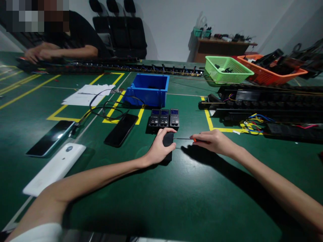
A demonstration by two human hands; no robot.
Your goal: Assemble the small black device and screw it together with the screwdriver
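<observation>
My left hand [160, 146] is closed around a small black box [168, 139] on the green table. Between the fingers of my right hand [214, 141] is a screwdriver [195, 140] with an orange and black handle. Its thin shaft points left, and the tip is at the right side of the black box; whether it sits in a screw is too small to tell. Just behind the box stand three black modules [164, 117] in a row, with small screens on top and ports on their front faces.
Behind the modules is a blue bin [148, 90]. Phones [121, 130], a white device [55, 168], a black cable and papers [87, 94] lie left. Right are black rails [267, 99] with loose wires, a green basket [227, 70] and an orange basket [272, 75]. Another person sits far left.
</observation>
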